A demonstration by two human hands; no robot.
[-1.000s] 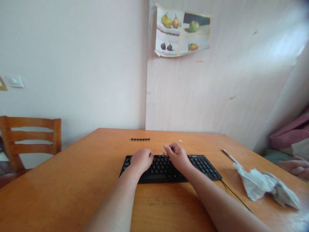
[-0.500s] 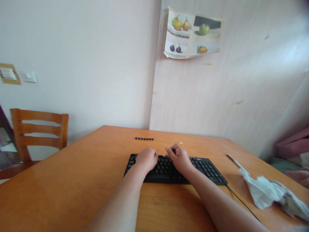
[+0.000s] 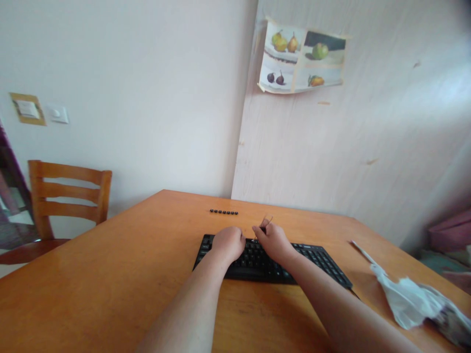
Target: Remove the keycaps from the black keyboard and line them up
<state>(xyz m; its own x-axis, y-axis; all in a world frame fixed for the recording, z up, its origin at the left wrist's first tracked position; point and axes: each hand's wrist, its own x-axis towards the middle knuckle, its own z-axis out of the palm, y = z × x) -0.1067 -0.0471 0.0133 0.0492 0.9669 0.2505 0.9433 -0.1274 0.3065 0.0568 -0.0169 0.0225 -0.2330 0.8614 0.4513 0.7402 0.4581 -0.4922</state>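
A black keyboard (image 3: 253,267) lies across the wooden table. Over its left part rests my left hand (image 3: 229,243), its fingers curled closed at the far edge; what they hold, if anything, is hidden. My right hand (image 3: 272,241) is closed around a thin wire-like tool (image 3: 269,218), whose two slim ends stick up above the fingers. The tool's lower end is at the keyboard's back row. Beyond the keyboard, several small black keycaps (image 3: 223,212) sit in a row.
On the right of the wooden table (image 3: 128,245) lie a thin white stick (image 3: 362,251) and a crumpled white plastic bag (image 3: 408,301). A wooden chair (image 3: 69,193) stands at the left. Fruit pictures (image 3: 303,59) hang on the wall behind.
The whole view has shifted slightly, so things appear a little farther right. The tool in my right hand has turned, and its two ends now show apart.
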